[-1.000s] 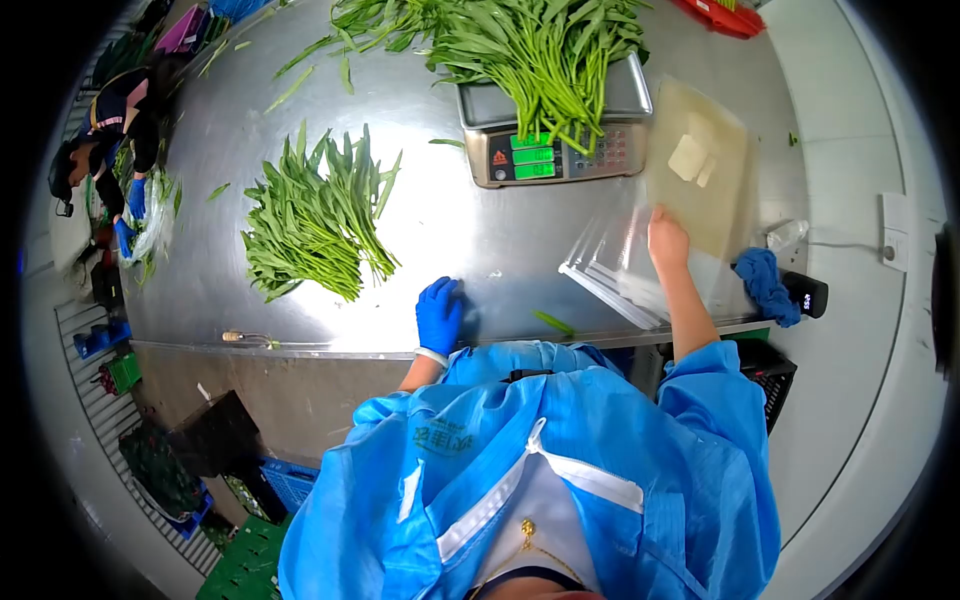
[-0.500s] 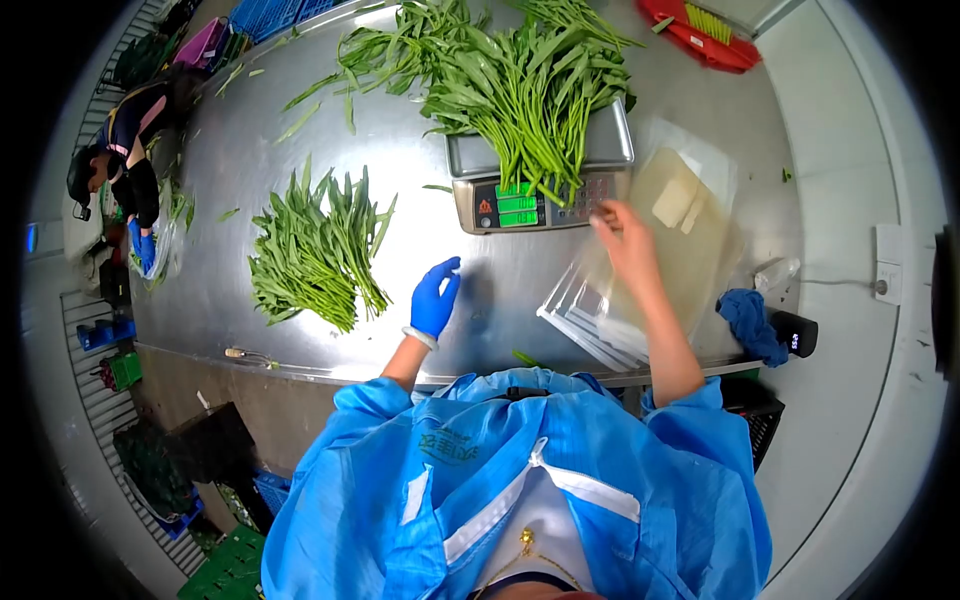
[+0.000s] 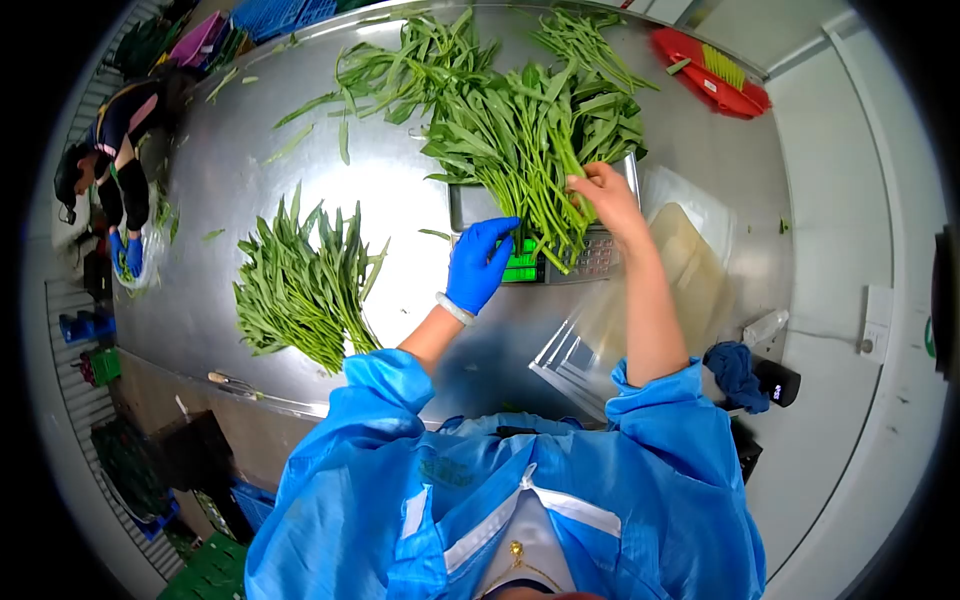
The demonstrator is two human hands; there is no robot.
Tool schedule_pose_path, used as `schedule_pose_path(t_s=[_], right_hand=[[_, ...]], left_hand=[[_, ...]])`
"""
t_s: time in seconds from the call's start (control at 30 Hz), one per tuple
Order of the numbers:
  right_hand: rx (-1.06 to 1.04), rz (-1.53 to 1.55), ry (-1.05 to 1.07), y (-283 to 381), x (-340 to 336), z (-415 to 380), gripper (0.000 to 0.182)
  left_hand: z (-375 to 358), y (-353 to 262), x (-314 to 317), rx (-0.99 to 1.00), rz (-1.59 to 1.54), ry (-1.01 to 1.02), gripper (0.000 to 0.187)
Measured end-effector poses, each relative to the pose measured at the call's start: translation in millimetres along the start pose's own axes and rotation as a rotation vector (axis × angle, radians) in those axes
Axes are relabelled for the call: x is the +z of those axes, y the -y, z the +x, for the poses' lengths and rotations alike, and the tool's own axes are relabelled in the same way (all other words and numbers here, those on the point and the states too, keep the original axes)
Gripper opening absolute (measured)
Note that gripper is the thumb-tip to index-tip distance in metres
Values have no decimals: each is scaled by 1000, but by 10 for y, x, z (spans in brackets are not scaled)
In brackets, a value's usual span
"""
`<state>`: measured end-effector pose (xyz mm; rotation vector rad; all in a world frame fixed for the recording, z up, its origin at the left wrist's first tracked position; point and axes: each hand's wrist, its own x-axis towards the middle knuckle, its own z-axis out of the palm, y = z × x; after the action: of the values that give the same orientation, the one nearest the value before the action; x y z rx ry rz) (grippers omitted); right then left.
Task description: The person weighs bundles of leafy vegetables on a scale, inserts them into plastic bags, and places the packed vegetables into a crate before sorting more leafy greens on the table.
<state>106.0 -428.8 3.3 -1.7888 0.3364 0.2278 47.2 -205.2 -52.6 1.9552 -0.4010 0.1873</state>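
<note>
A large bunch of leafy greens, like water spinach (image 3: 530, 150), lies across the pan of a digital scale (image 3: 600, 255), its stems hanging over the lit green display. My right hand (image 3: 610, 205), bare, has its fingers closed at the right side of these stems. On the other side is my left hand (image 3: 478, 268), in a blue glove, thumb and fingers apart, close to the stem ends and partly covering the display. A second bunch of greens (image 3: 305, 285) rests on the steel table (image 3: 210, 300) to the left.
Clear plastic bags (image 3: 690, 250) lie right of the scale. Beyond them are a blue cloth (image 3: 735, 375), a small black device (image 3: 777, 382) and a red dustpan (image 3: 710, 75). More loose greens (image 3: 415, 70) lie at the back. At far left, another person (image 3: 115, 150) bends over the table.
Both hands have moved forward to the greens on the scale. The right hand has gone from beside the keypad to the stems and closed on them. My view has shifted slightly.
</note>
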Motion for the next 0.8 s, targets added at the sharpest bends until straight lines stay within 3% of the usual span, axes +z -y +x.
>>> schedule_pose_path(t_s=[0.03, 0.07, 0.17, 0.2, 0.23, 0.3, 0.4, 0.47, 0.6, 0.67, 0.7, 0.77, 0.8], right_hand=[[89, 109, 40, 41, -53, -27, 36], [112, -20, 63, 72, -84, -45, 34], [-116, -358, -47, -136, -101, 4, 30], [-135, -347, -61, -138, -99, -1, 30], [-146, -315, -108, -112, -104, -6, 29], [-169, -249, -204, -2, -119, -49, 29], [-445, 216, -479, 538, -184, -376, 22], [-658, 397, -465, 831, -211, -570, 18], [-721, 310, -263, 1050, 50, -834, 22], [-603, 356, -231, 979, 516, -1040, 27], [-707, 195, -98, 778, 701, -1076, 34], [-857, 51, 70, 569, 1300, -1184, 37], [-731, -16, 231, 441, 1586, -1256, 34]], left_hand=[[40, -22, 10, 50, 36, -18, 30], [115, -62, 21, 104, 73, -35, 31], [396, -195, 100, 258, 189, 41, 33], [511, -228, 151, 330, 252, 79, 33], [610, -234, 205, 401, 317, 116, 34], [640, -40, 348, 354, 396, 213, 39], [633, 111, 429, 303, 368, 248, 42], [585, 128, 421, 304, 302, 172, 41], [318, -87, 127, 263, 258, 11, 42], [-50, -138, -39, 239, 245, -70, 41], [-325, -103, -74, 224, 242, -110, 40], [-1140, 287, 63, -121, 126, 56, 44], [-1608, 566, 205, -272, 65, 94, 47]])
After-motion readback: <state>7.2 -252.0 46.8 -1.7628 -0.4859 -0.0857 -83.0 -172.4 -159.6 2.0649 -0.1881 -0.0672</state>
